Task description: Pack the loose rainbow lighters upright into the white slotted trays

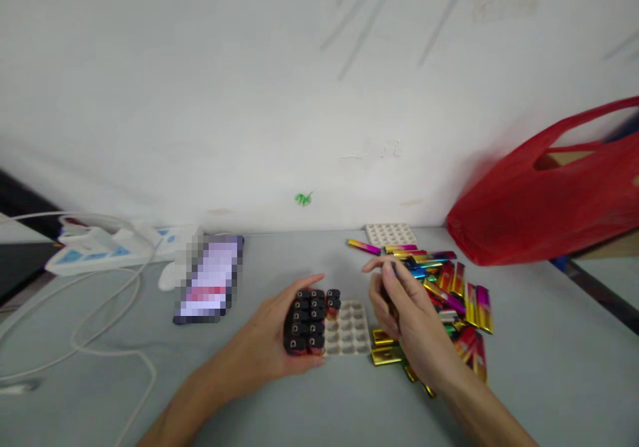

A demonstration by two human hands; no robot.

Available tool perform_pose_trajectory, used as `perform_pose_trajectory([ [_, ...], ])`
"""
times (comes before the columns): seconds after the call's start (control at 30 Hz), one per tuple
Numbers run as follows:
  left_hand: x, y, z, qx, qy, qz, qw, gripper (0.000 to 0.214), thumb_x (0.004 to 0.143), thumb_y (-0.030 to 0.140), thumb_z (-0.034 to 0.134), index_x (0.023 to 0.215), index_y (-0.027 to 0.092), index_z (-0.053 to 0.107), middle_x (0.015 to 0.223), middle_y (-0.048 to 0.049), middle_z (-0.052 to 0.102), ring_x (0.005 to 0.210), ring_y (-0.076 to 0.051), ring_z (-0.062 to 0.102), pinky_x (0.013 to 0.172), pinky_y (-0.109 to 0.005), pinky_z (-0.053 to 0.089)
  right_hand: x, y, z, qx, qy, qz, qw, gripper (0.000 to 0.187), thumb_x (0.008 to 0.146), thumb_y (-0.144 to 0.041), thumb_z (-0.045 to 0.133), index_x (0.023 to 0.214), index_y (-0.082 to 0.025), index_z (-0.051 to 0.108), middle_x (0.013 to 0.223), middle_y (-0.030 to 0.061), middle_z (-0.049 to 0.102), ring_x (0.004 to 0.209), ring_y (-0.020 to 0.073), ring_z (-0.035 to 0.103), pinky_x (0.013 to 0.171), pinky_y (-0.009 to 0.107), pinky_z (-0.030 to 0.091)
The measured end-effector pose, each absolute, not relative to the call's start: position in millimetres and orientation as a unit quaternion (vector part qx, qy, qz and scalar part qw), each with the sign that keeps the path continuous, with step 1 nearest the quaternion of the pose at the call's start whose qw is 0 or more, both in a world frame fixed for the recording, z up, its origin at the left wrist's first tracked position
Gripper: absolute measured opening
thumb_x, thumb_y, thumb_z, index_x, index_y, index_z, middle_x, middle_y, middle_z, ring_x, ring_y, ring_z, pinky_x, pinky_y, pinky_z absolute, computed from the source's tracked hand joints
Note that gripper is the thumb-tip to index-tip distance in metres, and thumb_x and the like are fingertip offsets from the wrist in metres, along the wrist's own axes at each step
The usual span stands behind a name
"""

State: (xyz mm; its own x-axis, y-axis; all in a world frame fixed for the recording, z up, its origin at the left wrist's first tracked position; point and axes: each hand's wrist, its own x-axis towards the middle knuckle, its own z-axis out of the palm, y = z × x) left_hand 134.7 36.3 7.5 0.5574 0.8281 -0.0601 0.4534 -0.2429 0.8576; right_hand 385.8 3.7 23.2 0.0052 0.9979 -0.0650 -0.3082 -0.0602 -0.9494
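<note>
Left hand (272, 330) clasped black-capped upright bars (315, 328) in a white gridded tray (347, 338); right hand (412, 307) curled, contents unclear.
Around the right hand, shiny multicoloured flat bars (483, 308) looked light, stiff, slippery, best pinched by long edges.

Apparently 12 upright black-topped lighters (316, 316) in a white gridded tray (353, 334), shiny multicoloured lighters (446, 279) heaped alongside

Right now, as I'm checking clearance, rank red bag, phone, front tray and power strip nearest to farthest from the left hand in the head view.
1. Front tray: the left hand curls around its filled side.
2. Phone: left of the hand.
3. Power strip: farther left, near the wall.
4. Red bag: far right side.
</note>
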Motion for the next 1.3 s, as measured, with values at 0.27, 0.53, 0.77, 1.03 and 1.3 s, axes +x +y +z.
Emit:
perform_pose_trajectory([
  [0.27, 136.7, 36.3, 10.6, 0.756, 0.426, 0.208, 0.452, 0.107, 0.075, 0.023, 0.097, 0.167, 0.034, 0.042, 0.145, -0.0051, 0.073, 0.127, -0.032, 0.074, 0.119, -0.046, 0.056, 384.9, 6.1, 18.8, -0.431, -0.379, 0.597, 0.561, 0.042, 0.107, -0.067, 0.062, 0.116, -0.027, 0.066, 0.082, -0.0032, 0.053, 0.06, 0.0119, 0.042, 0.051, 0.022, 0.036],
  [0.53, 136.7, 36.3, 11.1, 0.758, 0.427, 0.211, 0.446, 0.107, 0.074, 0.022, 0.097, 0.166, 0.032, 0.043, 0.148, -0.0065, 0.071, 0.132, -0.033, 0.072, 0.12, -0.047, 0.055, 386.1, 6.4, 27.7, -0.387, -0.291, 0.718, 0.499, 0.06, 0.093, -0.079, 0.071, 0.082, -0.022, 0.055, 0.067, -0.0079, 0.034, 0.056, 0.0102, 0.017, 0.046, 0.022, 0.014],
  [0.77, 135.7, 35.2, 7.3, 0.757, 0.428, 0.212, 0.446, 0.108, 0.075, 0.023, 0.097, 0.167, 0.035, 0.042, 0.148, -0.0054, 0.071, 0.131, -0.032, 0.072, 0.121, -0.048, 0.055, 389.8, 7.2, 23.6, -0.362, -0.284, 0.73, 0.505, 0.068, 0.088, -0.075, 0.075, 0.064, -0.025, 0.038, 0.058, -0.0118, 0.018, 0.051, 0.0085, 0.007, 0.044, 0.025, 0.008],
  [1.03, 133.9, 36.1, 4.7, 0.762, 0.423, 0.212, 0.443, 0.107, 0.076, 0.024, 0.097, 0.167, 0.034, 0.042, 0.15, -0.0054, 0.07, 0.133, -0.032, 0.071, 0.124, -0.048, 0.053, 387.5, 6.2, 19.5, -0.353, -0.266, 0.742, 0.504, 0.062, 0.086, -0.068, 0.074, 0.059, -0.026, 0.037, 0.052, -0.0123, 0.018, 0.046, 0.0076, 0.01, 0.043, 0.027, 0.009],
  [1.3, 134.5, 36.8, 4.1, 0.761, 0.427, 0.208, 0.441, 0.109, 0.074, 0.023, 0.097, 0.167, 0.034, 0.042, 0.15, -0.0065, 0.07, 0.132, -0.033, 0.072, 0.121, -0.048, 0.055, 384.7, 6.0, 18.3, -0.368, -0.264, 0.734, 0.507, 0.061, 0.084, -0.068, 0.076, 0.06, -0.026, 0.038, 0.053, -0.0129, 0.018, 0.047, 0.0076, 0.01, 0.043, 0.026, 0.01],
])
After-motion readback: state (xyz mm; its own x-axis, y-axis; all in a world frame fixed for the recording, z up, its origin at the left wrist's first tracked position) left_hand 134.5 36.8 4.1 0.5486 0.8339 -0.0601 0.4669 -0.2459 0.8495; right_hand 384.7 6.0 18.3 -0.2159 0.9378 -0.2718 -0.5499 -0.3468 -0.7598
